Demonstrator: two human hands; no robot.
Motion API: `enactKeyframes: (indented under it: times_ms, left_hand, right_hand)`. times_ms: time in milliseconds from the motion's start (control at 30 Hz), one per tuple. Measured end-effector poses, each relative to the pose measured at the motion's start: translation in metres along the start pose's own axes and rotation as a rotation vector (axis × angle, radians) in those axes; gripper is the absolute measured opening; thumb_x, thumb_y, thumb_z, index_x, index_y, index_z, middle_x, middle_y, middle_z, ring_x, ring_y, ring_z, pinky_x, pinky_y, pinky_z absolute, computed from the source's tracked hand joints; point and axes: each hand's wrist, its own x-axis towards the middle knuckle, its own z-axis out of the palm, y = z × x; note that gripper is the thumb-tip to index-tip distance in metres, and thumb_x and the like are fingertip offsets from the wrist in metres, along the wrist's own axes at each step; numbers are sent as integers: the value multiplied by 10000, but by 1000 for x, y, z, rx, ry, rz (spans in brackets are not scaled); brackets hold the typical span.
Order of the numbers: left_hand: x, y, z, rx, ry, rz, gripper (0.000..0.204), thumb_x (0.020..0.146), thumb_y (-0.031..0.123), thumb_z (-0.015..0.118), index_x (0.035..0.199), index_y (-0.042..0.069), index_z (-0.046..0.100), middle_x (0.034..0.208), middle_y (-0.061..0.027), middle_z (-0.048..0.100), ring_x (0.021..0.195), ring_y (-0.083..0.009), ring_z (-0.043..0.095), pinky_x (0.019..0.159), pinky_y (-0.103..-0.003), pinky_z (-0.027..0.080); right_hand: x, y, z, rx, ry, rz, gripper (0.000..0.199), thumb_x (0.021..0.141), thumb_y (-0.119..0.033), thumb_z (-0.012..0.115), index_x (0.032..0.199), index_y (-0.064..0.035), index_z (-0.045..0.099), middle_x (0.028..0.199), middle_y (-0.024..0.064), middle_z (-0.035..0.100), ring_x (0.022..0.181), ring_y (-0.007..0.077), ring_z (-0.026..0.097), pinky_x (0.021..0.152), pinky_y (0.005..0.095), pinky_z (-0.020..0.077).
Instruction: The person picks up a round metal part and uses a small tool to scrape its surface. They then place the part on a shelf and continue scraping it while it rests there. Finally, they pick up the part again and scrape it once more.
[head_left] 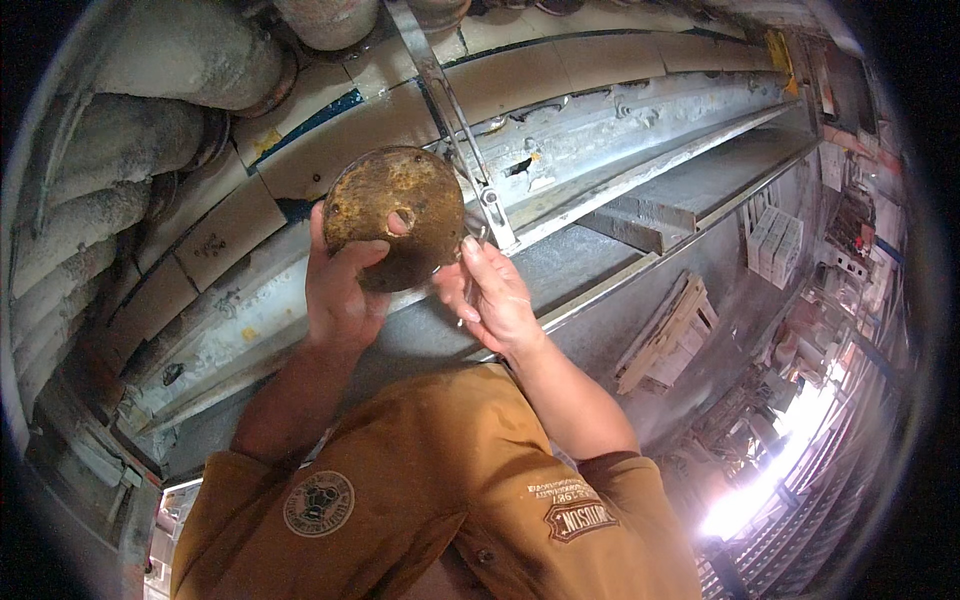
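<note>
A round, rust-brown metal disc (395, 190) with a hole at its middle and small holes near its rim is held up in front of me. My left hand (345, 290) grips it from the lower left, the thumb lying across its face below the centre hole. Close by the disc's lower right edge, my right hand (500, 300) is closed in a pinch with thumb and fingers together. A thin, pale bit shows at the fingertips, too small to name. Whether the right fingers touch the disc, I cannot tell.
Behind the disc runs a long, pale metal ledge (640, 165), with a slanting metal bar (440, 95) coming down to it. Large dusty grey cylinders (150, 150) crowd the upper left. Flat pale pieces (670, 335) lie stacked at lower right.
</note>
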Motion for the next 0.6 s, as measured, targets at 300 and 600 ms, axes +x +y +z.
enactKeyframes:
  times_ms: [300, 600]
  left_hand:
    - [-2, -4, -9, 504, -120, 393, 444, 724, 15, 495, 1162, 70, 446, 1107, -125, 532, 1072, -272, 545, 930, -424, 473]
    - [3, -1, -15, -116, -45, -46, 348, 759, -8, 539, 1087, 81, 469, 1111, -124, 511, 1034, -251, 557, 914, -357, 466]
  right_hand:
    - [11, 16, -7, 393, -90, 312, 353, 958, -334, 429, 920, -16, 578, 737, 123, 618, 445, 122, 444, 355, 213, 303]
    - [14, 1, -3, 165, -135, 211, 297, 957, -291, 447, 951, -14, 554, 734, 122, 614, 415, 102, 424, 338, 205, 293]
